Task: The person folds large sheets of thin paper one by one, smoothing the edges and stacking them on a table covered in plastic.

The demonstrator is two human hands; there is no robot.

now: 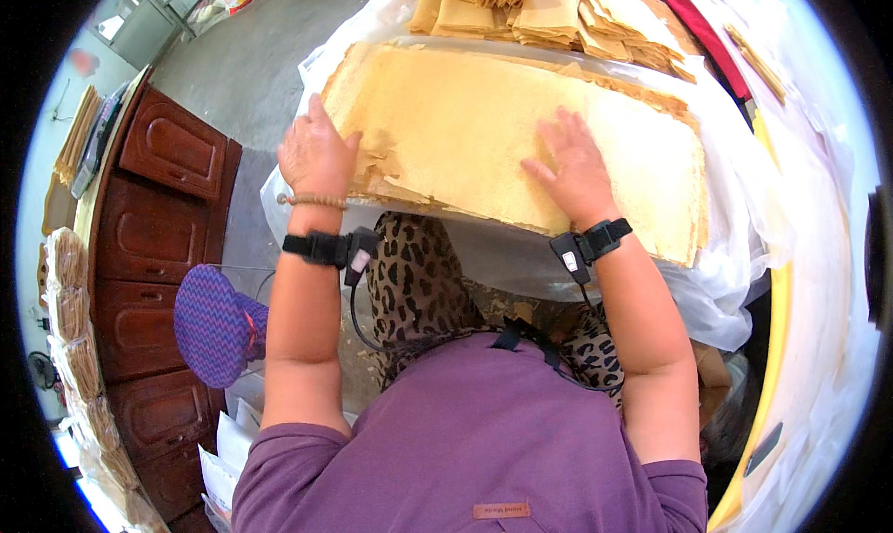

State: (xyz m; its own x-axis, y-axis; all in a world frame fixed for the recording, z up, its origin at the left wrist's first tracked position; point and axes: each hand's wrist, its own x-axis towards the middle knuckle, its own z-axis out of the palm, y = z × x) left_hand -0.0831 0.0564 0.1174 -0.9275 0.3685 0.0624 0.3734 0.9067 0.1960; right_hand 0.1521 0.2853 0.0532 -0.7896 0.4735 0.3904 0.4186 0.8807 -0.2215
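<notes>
Fingers of both the left hand and right hand lie spread flat, gripping nothing, pressing the stacked yellow sheets beneath them, seemingly steadying the frayed near edge.

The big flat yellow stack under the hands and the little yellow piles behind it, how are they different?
The big flat stack is one wide slab of large sheets, spread out flat; the little folded piles are many small folded pieces heaped unevenly. The left hand and right hand press on the big stack, while nothing touches the piles. The big stack's near edge looks ragged; the piles show neat folds. Both are the same pale yellow and lie on white plastic sheeting.
</notes>
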